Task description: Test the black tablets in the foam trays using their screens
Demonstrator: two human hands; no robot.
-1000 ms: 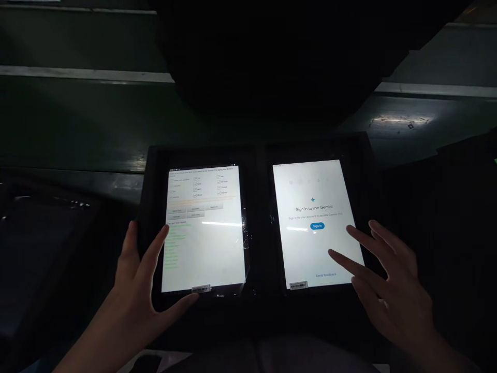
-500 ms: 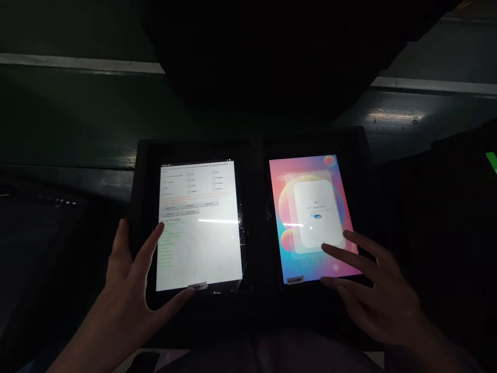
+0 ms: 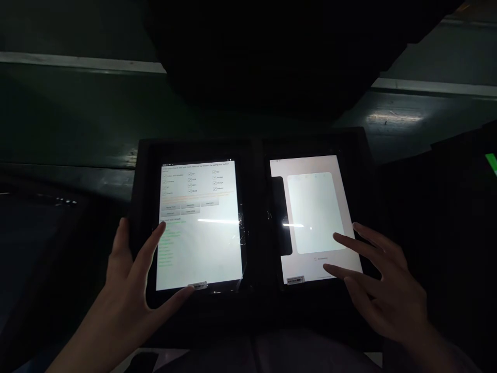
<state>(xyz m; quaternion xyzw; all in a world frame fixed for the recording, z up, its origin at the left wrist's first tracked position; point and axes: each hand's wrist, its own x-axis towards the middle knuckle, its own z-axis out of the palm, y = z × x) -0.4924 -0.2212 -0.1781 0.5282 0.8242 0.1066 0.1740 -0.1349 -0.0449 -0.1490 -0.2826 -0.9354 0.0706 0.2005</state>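
Observation:
Two lit tablets lie side by side in a dark tray (image 3: 257, 207). The left tablet (image 3: 209, 238) shows a white page of checkboxes, grey buttons and green text lines. My left hand (image 3: 124, 290) spreads over its left edge, the thumb by a small barcode label (image 3: 199, 285) at the bottom. On the right tablet (image 3: 314, 212) a white card stands on a pale background, with part of a dark card at its left. My right hand (image 3: 392, 290) hovers at its lower right, fingers apart; I cannot tell whether a fingertip touches the glass. Another barcode label (image 3: 295, 280) sits at its lower left corner.
A large black shape (image 3: 272, 57) fills the far middle. Behind the tray runs a dark green surface (image 3: 77, 114) with a pale rail (image 3: 81, 62). Dark objects stand at both sides, the right one (image 3: 446, 207) bearing a bright green patch (image 3: 491, 161).
The right tablet's screen went from a colourful wallpaper with a fading card to a pale view of cards. My right hand shifted slightly right. My left hand has stayed in place.

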